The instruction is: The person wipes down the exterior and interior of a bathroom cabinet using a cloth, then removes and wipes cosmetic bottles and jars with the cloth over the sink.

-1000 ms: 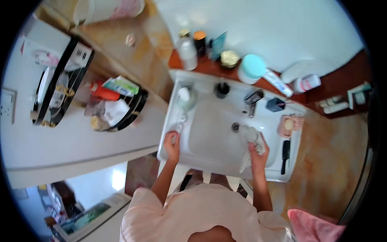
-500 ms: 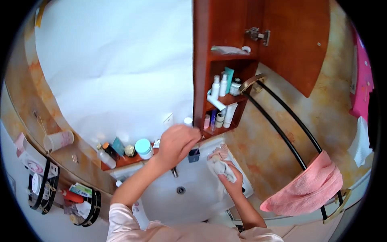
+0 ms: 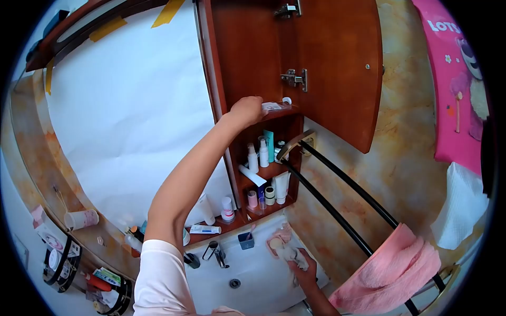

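My left hand point(image 3: 246, 111) reaches up to the upper shelf of the open wooden cabinet point(image 3: 247, 58). Its fingers bend over the left end of a clear plastic packet point(image 3: 274, 106); the fingertips are hidden, so a grip on it does not show. A small white round item point(image 3: 286, 100) lies just right of the packet. Low down, over the right side of the white sink point(image 3: 258, 287), my right hand point(image 3: 304, 267) is closed around a crumpled whitish cloth point(image 3: 287, 253). A pink cloth point(image 3: 282, 233) lies behind it on the sink's rim.
White bottles point(image 3: 258, 156), tubes and jars fill the lower cabinet shelves. The cabinet door point(image 3: 337, 68) stands open to the right. Black towel bars point(image 3: 348, 200) carry a pink towel point(image 3: 387, 274). A faucet point(image 3: 220, 256), a dark cup point(image 3: 245, 240) and a toothpaste tube point(image 3: 205, 229) are near the sink.
My left hand has risen from above the sink's back edge to the upper cabinet shelf by the packet. The view has tilted up and right. My right hand still holds the cloth.
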Demonstrator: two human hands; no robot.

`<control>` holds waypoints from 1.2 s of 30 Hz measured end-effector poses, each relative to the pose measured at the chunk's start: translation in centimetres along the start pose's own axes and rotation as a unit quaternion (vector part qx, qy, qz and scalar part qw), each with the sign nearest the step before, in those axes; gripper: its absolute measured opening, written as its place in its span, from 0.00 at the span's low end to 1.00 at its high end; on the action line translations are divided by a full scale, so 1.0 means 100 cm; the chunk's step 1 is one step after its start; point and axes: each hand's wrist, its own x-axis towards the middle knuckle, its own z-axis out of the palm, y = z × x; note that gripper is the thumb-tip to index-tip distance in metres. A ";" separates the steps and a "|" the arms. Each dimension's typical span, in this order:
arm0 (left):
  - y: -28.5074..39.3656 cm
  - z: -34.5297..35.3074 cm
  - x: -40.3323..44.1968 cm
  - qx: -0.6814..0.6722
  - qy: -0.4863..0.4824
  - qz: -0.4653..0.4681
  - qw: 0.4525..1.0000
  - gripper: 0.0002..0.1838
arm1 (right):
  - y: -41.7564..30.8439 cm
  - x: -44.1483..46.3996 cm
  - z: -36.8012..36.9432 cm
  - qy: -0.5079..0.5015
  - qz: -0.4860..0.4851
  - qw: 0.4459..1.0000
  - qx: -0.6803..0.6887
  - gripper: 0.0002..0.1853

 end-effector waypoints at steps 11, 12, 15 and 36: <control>-0.024 -0.006 0.041 0.019 0.029 0.022 0.999 0.12 | 0.023 0.005 -0.010 0.004 0.002 1.000 0.007 0.20; -0.027 -0.007 0.045 0.005 0.034 0.016 0.999 0.12 | 0.024 0.006 -0.010 -0.002 -0.001 1.000 0.008 0.19; -0.031 -0.008 0.051 -0.042 0.062 -0.019 0.997 0.13 | 0.019 0.009 -0.009 -0.014 0.007 1.000 0.016 0.19; -0.025 -0.022 0.054 0.017 -0.027 0.012 0.999 0.17 | 0.024 0.019 -0.016 -0.015 0.037 0.999 0.013 0.19</control>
